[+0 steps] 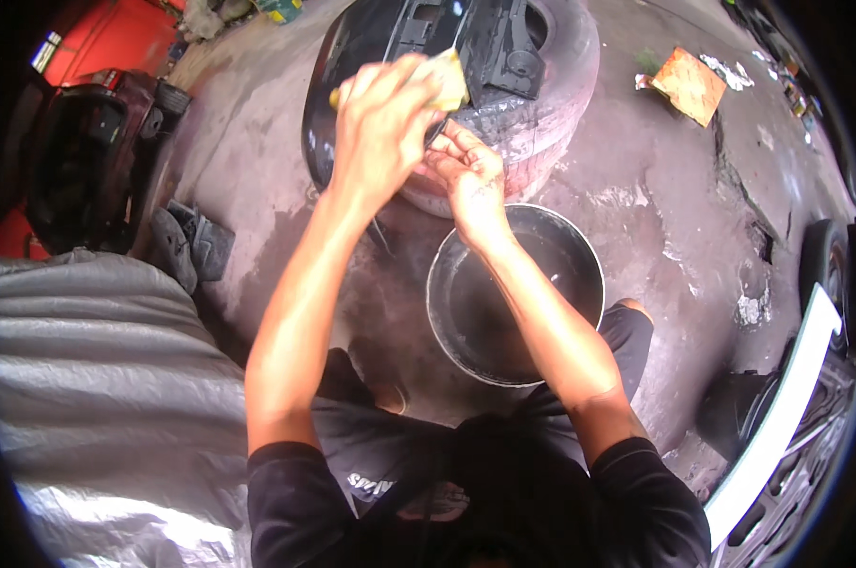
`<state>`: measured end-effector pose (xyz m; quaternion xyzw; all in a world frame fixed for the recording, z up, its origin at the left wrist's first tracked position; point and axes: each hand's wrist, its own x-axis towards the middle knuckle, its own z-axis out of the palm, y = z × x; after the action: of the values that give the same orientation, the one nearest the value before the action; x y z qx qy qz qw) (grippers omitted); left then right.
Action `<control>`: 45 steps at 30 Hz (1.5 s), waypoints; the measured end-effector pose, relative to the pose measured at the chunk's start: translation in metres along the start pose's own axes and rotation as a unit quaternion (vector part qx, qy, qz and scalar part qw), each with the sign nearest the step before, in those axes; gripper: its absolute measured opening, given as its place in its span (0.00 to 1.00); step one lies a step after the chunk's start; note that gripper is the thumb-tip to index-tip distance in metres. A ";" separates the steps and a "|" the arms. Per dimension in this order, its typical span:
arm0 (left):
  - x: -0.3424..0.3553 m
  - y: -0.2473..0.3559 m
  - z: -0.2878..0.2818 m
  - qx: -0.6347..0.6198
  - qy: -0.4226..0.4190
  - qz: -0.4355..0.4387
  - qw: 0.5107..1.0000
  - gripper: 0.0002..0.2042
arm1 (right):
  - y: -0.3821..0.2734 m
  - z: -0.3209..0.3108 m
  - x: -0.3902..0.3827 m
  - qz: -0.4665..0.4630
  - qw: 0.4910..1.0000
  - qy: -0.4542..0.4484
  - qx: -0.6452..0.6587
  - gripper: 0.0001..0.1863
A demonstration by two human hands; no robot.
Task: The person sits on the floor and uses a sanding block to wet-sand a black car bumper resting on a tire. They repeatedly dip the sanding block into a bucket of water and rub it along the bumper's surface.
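My left hand [379,128] is closed over a yellow sponge [451,79], which shows on both sides of the fingers. The sponge is at the near part of a glossy black plastic car panel [343,57]. This panel has moulded slots and lies on top of a worn tyre [565,85]. Just below and to the right, my right hand [470,175] has its fingers curled at the panel's near edge, pinching it. Beneath my right forearm stands a round black basin [466,317] with dark contents, probably liquid.
Grey sheeting [97,350] covers something at the left. Behind it are dark car parts [78,161]. An orange-brown board [690,87] lies on the stained concrete floor at the far right. A long white strip [773,426] and a wheel [825,260] stand at the right edge.
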<state>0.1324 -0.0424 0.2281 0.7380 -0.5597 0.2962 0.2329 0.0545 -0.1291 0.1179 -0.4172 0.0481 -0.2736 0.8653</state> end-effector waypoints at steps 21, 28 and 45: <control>-0.087 0.016 -0.012 0.002 0.077 -0.131 0.988 0.17 | -0.006 0.004 -0.003 0.013 1.000 -0.003 0.025 0.26; -0.062 0.013 -0.006 0.013 0.062 -0.102 0.993 0.16 | -0.012 -0.004 0.001 0.026 0.999 -0.020 -0.002 0.25; -0.075 0.004 -0.012 0.000 0.087 -0.097 0.991 0.17 | -0.013 0.006 -0.002 0.002 1.000 -0.017 -0.025 0.27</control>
<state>0.1117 0.0161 0.1848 0.7603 -0.4631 0.3349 0.3087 0.0490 -0.1312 0.1314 -0.4430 0.0408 -0.2636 0.8559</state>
